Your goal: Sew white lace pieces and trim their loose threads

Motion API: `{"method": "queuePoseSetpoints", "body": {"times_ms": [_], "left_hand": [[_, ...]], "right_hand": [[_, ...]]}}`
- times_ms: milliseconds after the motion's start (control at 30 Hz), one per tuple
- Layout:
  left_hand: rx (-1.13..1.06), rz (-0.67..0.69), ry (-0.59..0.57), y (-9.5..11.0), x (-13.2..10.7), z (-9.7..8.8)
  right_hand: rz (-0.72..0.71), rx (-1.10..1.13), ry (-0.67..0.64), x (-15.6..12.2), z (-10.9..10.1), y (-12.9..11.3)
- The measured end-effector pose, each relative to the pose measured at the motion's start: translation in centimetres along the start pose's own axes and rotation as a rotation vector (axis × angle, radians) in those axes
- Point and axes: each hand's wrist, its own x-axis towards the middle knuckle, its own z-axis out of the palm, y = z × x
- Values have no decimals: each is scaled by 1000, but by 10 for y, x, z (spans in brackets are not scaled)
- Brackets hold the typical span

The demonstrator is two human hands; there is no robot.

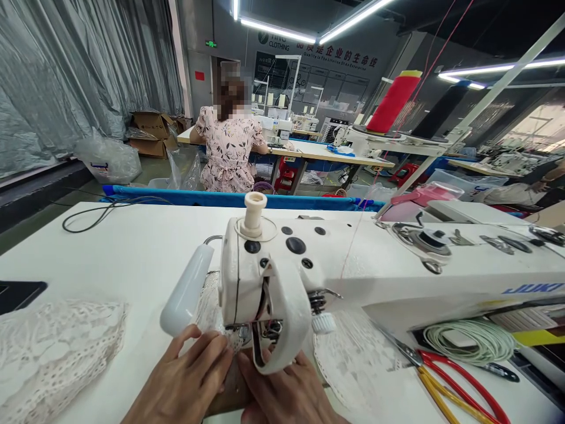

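Note:
A white sewing machine (273, 253) stands in front of me, its head over a piece of white lace fabric (209, 306). Just left of the needle area, my left hand (194, 365) presses its bent fingers together on the lace. My right hand (286, 388) is close beside it under the machine's curved white guard (293, 318), which hides part of its fingers; they are closed at the fabric's edge. More lace (353, 353) spreads out to the right of the guard. The needle itself is hidden behind the guard.
Another lace piece (66, 347) lies at left. Red-and-yellow-handled scissors (454, 377) and a coil of pale green cord (470, 341) lie at right. A white lamp-like cylinder (188, 288) stands beside the machine head. Beyond the blue bar (189, 197), a person (229, 147) sits at another table.

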Motion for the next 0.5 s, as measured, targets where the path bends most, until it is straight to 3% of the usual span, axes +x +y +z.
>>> {"method": "queuePoseSetpoints", "body": {"times_ms": [500], "left_hand": [[-47,20,83,3,7,-7]], "right_hand": [[-24,-40,101,1,7,2]]}}
